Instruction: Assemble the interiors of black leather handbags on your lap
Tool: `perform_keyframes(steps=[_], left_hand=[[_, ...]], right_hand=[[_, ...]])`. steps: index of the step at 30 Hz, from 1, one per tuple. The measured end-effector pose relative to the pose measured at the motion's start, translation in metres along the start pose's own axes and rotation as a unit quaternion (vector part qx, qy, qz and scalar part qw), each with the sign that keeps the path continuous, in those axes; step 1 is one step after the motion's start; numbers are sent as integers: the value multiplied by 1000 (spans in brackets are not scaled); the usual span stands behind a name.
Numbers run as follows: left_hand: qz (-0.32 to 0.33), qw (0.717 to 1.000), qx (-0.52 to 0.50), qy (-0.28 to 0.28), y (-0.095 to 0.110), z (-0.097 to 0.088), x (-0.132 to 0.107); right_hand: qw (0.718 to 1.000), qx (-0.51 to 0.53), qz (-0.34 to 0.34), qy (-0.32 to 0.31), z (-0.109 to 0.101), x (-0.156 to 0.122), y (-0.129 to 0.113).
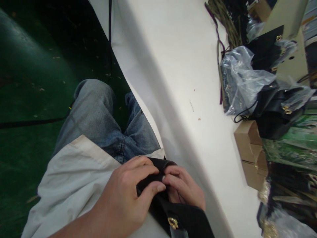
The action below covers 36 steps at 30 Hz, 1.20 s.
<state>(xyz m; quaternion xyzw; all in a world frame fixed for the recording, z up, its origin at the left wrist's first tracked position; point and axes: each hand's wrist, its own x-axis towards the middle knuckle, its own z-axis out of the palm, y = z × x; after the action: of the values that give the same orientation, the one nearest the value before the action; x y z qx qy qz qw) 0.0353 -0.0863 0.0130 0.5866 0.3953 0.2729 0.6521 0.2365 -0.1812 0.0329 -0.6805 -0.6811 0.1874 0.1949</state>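
Hands at bottom centre: I see the left hand (128, 195) and the right hand (184, 188) both clamped on the black strap (160, 164), fingertips meeting over its curled end. The black bag (195, 219) with its gold clasp (173, 223) lies just below them, at the bottom edge. I judge the strap work midway, nothing released.

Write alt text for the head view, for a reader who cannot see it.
Left hand and right hand pinch the rolled edge of a black bag over the lap. Beside them runs a white table bearing plastic-wrapped black bags.
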Motion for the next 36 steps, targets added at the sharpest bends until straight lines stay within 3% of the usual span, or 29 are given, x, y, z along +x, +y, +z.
perform_keyframes(steps=[9, 16, 21, 25, 31, 36], left_hand=[[31, 999, 4, -7, -2, 0, -3], [95, 994, 24, 40, -2, 4, -9], [156, 985, 56, 39, 1, 2, -18], [162, 980, 102, 51, 2, 0, -25], [200, 969, 143, -16, -3, -4, -27], [195, 968, 157, -7, 1, -6, -30]], right_hand=[[999, -33, -29, 3, -1, -2, -1], [997, -13, -21, 76, 4, 2, -14], [997, -8, -43, 66, 1, 2, -6], [996, 13, -72, 51, -4, 2, 0], [997, 9, -72, 40, -3, -3, 3], [995, -18, -78, 56, -4, -15, 10]])
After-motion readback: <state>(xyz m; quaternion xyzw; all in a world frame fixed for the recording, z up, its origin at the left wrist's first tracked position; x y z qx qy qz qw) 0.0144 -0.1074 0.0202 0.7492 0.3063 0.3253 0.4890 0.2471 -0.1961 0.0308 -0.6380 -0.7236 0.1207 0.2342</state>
